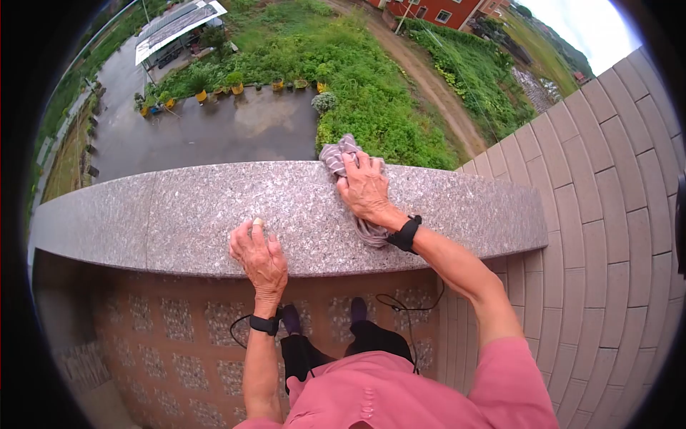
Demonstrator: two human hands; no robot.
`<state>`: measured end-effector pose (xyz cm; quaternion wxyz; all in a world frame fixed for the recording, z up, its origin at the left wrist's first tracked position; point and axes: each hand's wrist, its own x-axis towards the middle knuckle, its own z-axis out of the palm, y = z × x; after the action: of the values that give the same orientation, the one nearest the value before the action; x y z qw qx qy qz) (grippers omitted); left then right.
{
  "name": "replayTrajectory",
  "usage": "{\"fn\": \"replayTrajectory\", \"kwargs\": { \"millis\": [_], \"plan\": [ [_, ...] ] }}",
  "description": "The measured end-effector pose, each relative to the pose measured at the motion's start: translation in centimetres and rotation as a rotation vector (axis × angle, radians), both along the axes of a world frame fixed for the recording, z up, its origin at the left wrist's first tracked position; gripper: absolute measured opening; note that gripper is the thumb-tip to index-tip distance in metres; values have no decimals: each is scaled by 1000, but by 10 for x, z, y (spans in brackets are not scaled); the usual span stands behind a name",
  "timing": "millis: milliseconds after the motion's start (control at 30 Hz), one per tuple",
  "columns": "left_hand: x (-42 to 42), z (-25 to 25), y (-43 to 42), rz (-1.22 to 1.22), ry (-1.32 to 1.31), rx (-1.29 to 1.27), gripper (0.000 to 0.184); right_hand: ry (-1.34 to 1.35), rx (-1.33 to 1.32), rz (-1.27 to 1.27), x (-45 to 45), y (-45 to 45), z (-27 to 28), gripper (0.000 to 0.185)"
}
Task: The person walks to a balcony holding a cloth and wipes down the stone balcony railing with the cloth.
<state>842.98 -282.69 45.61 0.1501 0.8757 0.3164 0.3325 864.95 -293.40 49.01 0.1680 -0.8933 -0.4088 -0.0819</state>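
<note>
A crumpled grey-brown striped cloth [371, 234] lies on the speckled granite ledge [207, 207], bunched up at the ledge's far edge. My right hand [366, 187] presses down on this cloth, fingers curled over it, and part of the cloth trails out under my wrist. To the left, my left hand [259, 261] hovers at or rests on the near edge of the ledge; whether it touches the stone I cannot tell. Its fingers are bent and apart, with nothing seen in them. Both wrists wear black bands.
A tiled wall [600, 171] closes off the right end of the ledge. Beyond the far edge is a drop to a wet paved yard [214, 136] with potted plants and greenery. Below me, a black cable [409, 309] hangs near my feet on the patterned floor [176, 319].
</note>
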Motion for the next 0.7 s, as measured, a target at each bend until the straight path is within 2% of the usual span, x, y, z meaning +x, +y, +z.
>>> {"fn": "replayTrajectory", "kwargs": {
  "millis": [167,267,300,367,467,633,700],
  "plan": [
    [-2,0,0,8,-109,-2,39,50,134,174,-72,88,-13,54],
    [-2,2,1,11,-181,-18,42,117,139,326,-102,90,-8,52],
    [-2,-2,2,-18,-184,-20,42,112,141,298,-105,81,-8,52],
    [-4,-12,5,-17,-256,-43,43,106,165,443,-108,62,-8,51],
    [-7,-19,8,-24,-209,-41,43,16,158,453,-101,12,-6,50],
    [-7,-18,9,-27,-67,52,41,-10,91,275,-49,-106,6,46],
    [-7,-23,11,-18,-14,131,40,17,84,95,-21,-160,10,43]
  ]
}}
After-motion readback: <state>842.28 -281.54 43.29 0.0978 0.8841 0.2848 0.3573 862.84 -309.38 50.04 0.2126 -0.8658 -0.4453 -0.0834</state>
